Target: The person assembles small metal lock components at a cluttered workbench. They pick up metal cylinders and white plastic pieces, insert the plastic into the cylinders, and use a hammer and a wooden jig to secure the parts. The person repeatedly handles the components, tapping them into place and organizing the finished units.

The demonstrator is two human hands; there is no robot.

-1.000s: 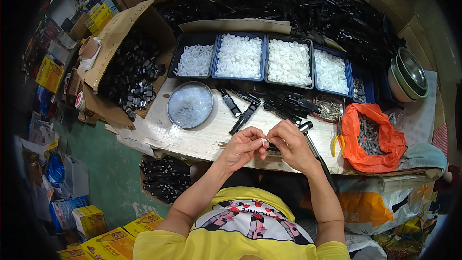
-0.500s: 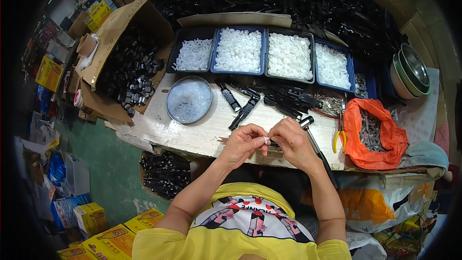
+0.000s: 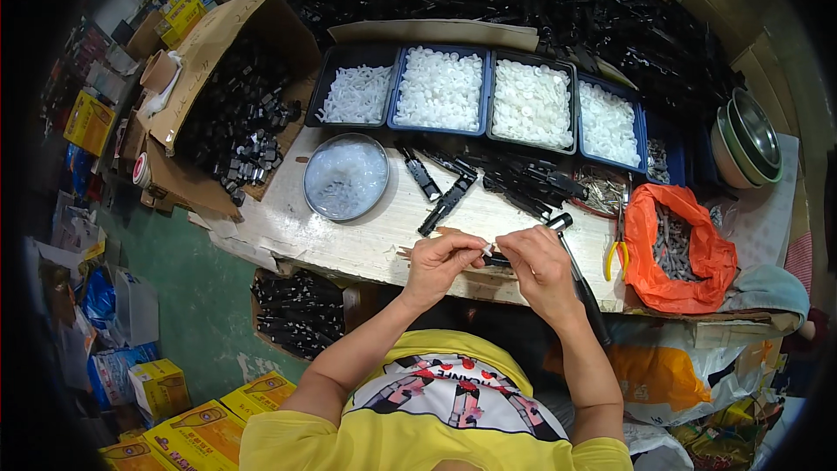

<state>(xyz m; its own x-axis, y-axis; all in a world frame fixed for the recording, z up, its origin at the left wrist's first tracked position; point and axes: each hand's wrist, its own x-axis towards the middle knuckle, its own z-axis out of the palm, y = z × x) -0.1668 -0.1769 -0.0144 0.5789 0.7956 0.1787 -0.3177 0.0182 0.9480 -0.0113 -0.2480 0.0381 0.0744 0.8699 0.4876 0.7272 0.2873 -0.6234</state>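
My left hand (image 3: 438,267) pinches a small white plastic part (image 3: 488,249) between thumb and forefinger, over the front edge of the workbench. Close beside it, my right hand (image 3: 539,263) has its fingers pressed together, almost meeting the left fingertips. Whatever the right fingers hold is too small and hidden to name. Beneath the hands a dark piece shows in part at the bench edge. Behind them lie several black plastic assemblies (image 3: 449,205), and a round metal dish (image 3: 346,176) of translucent small parts stands to the left.
Trays of white parts (image 3: 440,89) line the back, before a heap of black pieces (image 3: 523,13). A carton (image 3: 214,61) of black blocks stands left. Rightward are yellow-handled pliers (image 3: 615,260), a black-handled tool (image 3: 586,292), an orange bag (image 3: 641,240) of grey parts and stacked bowls (image 3: 751,135).
Both hands have shifted slightly; my right fingers have lowered and straightened toward the left fingertips. The small white part has stayed in my left hand. The whole view has tilted a little.
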